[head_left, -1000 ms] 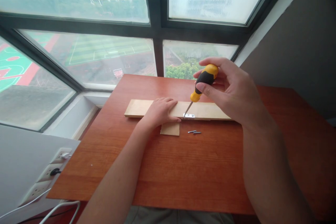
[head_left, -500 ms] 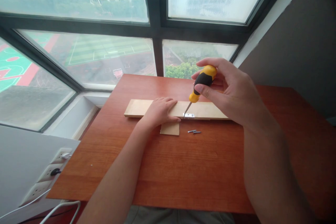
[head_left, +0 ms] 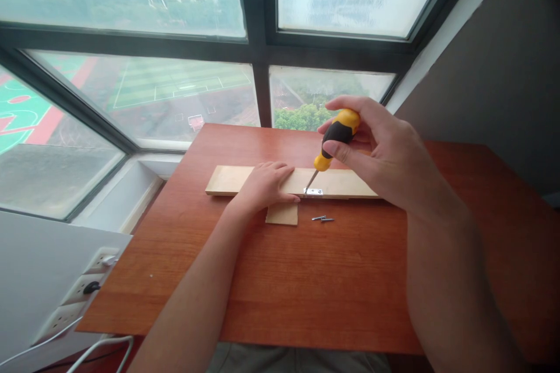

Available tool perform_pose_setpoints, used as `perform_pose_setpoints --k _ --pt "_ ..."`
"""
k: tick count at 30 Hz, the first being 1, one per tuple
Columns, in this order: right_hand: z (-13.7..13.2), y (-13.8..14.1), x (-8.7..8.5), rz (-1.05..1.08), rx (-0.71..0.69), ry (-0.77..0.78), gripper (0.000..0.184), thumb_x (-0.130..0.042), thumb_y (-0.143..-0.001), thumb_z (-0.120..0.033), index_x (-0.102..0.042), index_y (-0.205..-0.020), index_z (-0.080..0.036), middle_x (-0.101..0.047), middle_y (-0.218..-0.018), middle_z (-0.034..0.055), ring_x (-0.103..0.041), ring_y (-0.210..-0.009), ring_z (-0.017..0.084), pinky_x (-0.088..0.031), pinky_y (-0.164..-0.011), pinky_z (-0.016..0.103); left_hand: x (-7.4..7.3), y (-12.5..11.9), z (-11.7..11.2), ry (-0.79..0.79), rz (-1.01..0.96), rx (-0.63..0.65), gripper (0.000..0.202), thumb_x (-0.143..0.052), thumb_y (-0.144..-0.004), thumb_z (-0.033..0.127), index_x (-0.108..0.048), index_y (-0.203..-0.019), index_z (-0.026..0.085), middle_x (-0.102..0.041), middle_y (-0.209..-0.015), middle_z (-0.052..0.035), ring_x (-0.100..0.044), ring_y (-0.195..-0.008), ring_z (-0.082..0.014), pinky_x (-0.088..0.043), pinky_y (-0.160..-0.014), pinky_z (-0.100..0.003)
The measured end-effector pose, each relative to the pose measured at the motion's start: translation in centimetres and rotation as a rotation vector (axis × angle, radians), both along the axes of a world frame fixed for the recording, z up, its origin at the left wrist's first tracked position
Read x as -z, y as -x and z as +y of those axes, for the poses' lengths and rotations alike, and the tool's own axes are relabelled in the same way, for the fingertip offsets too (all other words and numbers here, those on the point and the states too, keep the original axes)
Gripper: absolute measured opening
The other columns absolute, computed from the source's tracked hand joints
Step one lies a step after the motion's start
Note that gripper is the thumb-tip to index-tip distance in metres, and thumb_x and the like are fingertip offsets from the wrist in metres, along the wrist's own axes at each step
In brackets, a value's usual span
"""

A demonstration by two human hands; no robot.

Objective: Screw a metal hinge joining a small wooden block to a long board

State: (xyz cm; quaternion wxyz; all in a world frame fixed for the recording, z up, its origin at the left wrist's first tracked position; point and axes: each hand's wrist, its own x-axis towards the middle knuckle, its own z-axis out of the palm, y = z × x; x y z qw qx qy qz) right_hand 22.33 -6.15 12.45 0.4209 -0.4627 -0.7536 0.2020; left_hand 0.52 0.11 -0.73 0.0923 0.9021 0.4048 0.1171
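Observation:
A long pale wooden board lies crosswise on the desk. My left hand is closed over it, fingers across the top and thumb along the near edge. In my right hand is a screwdriver with a yellow and black handle, tilted so its shaft runs down to the left. Its tip meets the left end of a small silver metal hinge plate at the board's near edge; whether a screw sits under the tip is too small to tell. A thin square wood piece projects from beneath the board, near my left thumb.
A few loose screws lie on the reddish-brown desk, just in front of the board. Windows rise behind the desk. Wall sockets with plugs and white cables are at the lower left.
The view has shifted very slightly. Both hands keep their places, and the screwdriver's tip stays at the same end of the hinge plate.

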Motion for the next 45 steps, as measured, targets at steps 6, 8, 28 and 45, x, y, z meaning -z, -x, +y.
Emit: perform_pose_setpoints --k 6,8,28,45 --pt "-0.2 -0.1 -0.3 -0.007 -0.058 0.000 0.047 -0.066 -0.085 -0.021 -0.056 -0.130 -0.027 -0.069 -0.107 0.0015 -0.070 -0.092 0.019 -0.061 -0.088 0.038 0.3 0.0 0.1 -0.006 -0.009 -0.002 0.070 -0.075 -0.073 0.060 -0.058 -0.129 0.021 -0.064 -0.129 -0.0103 -0.060 -0.115 -0.0305 -0.044 -0.096 -0.040" --pt "-0.2 -0.1 -0.3 -0.008 -0.064 -0.002 0.047 -0.066 -0.085 -0.020 -0.056 -0.131 -0.027 -0.069 -0.106 0.0014 -0.070 -0.092 0.020 -0.061 -0.087 0.038 0.2 0.0 0.1 -0.006 -0.010 -0.003 0.070 -0.075 -0.073 0.059 -0.058 -0.129 0.020 -0.064 -0.128 -0.0104 -0.060 -0.115 -0.0306 -0.044 -0.097 -0.040" --pt "1.6 -0.3 1.4 0.042 -0.062 -0.009 0.049 -0.056 -0.089 -0.025 -0.045 -0.136 -0.032 -0.064 -0.123 0.0036 -0.066 -0.104 0.022 -0.060 -0.086 0.040 -0.2 -0.1 -0.1 0.003 0.012 -0.014 0.070 -0.075 -0.073 0.059 -0.059 -0.128 0.020 -0.064 -0.128 -0.0101 -0.060 -0.113 -0.0299 -0.045 -0.095 -0.038" --pt "1.8 0.9 1.7 -0.137 0.187 -0.257 0.040 -0.062 -0.088 -0.037 -0.054 -0.128 -0.033 -0.066 -0.117 0.0033 -0.065 -0.095 0.024 -0.058 -0.083 0.043 -0.2 -0.2 -0.1 0.014 0.013 -0.010 0.067 -0.074 -0.074 0.060 -0.058 -0.127 0.022 -0.064 -0.127 -0.0099 -0.060 -0.114 -0.0306 -0.044 -0.094 -0.039"
